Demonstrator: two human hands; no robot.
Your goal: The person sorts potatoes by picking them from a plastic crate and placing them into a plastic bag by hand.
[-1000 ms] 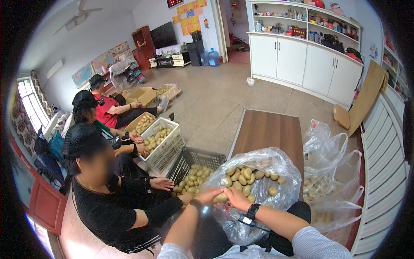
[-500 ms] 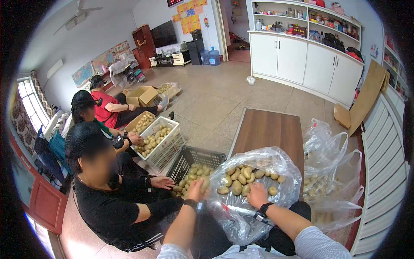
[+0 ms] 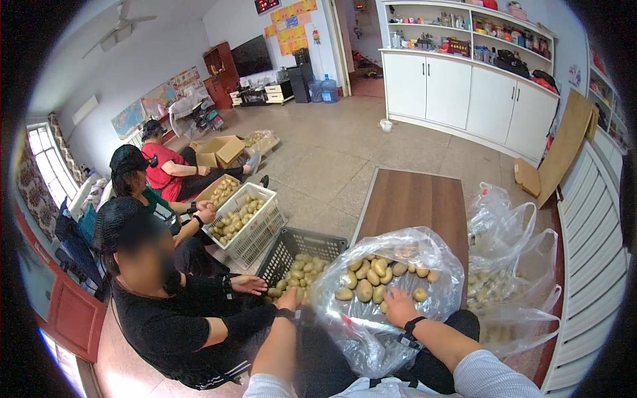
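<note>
My left hand (image 3: 289,300) is at the near edge of a dark grey slatted crate (image 3: 264,254), low beside its pile of potatoes (image 3: 302,270). Its fingers are partly hidden and smeared, so what they hold does not show. My right hand (image 3: 400,308) lies with fingers stretched out on a clear plastic bag (image 3: 434,308), touching the near side of the potatoes (image 3: 365,290) in the bag's mouth. A lone potato (image 3: 419,294) lies just right of those fingers. The bag rests over my lap and the end of a brown wooden table (image 3: 411,202).
To my left sits a co-worker in black, with a hand (image 3: 249,284) at the grey crate. Two more people sit beyond, by a white crate (image 3: 255,229) and cardboard boxes (image 3: 227,149). Plastic bags (image 3: 514,278) of potatoes stand right of the table.
My left hand has moved down and left, towards the crate's near edge. My right hand has shifted slightly towards me, its fingers straighter. The nearest co-worker's hand stays about where it was.
</note>
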